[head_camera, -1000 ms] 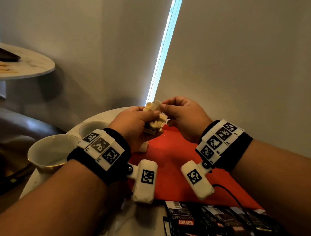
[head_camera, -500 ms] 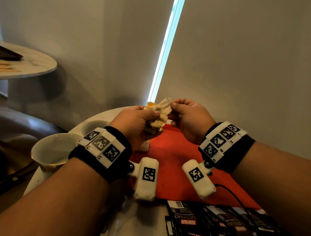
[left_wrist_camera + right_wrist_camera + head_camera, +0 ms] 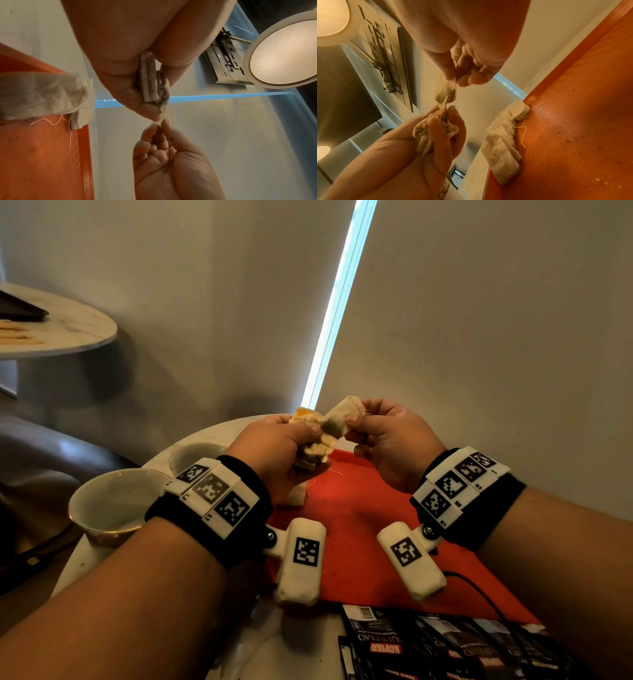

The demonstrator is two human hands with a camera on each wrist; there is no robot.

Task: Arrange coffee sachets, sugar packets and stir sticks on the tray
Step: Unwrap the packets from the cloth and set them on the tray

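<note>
Both hands are raised above the far end of the red tray (image 3: 359, 529), which lies on a round white worktop (image 3: 219, 436). The left hand (image 3: 274, 450) clenches a bunch of pale paper sachets (image 3: 313, 455), its fingers (image 3: 435, 129) curled round the crumpled stack. The right hand (image 3: 390, 440) pinches a single sachet (image 3: 340, 417) between thumb and fingertips (image 3: 149, 129), with the rest of its fingers curled in. That sachet is stretched between the two hands, its lower end still at the bunch in the left hand.

A row of more pale sachets (image 3: 503, 143) lies on the tray along its far left edge, stacked one against the next, with loose white threads (image 3: 56, 121) trailing over the red surface.

At the near edge of the worktop, just beside the tray, lie several black coffee packets (image 3: 428, 645) with red labels, overlapping each other. Two white cups (image 3: 109, 505) stand on the left side of the worktop, one behind the other, apart from the tray. A second round table (image 3: 68, 326) stands further off to the left.
</note>
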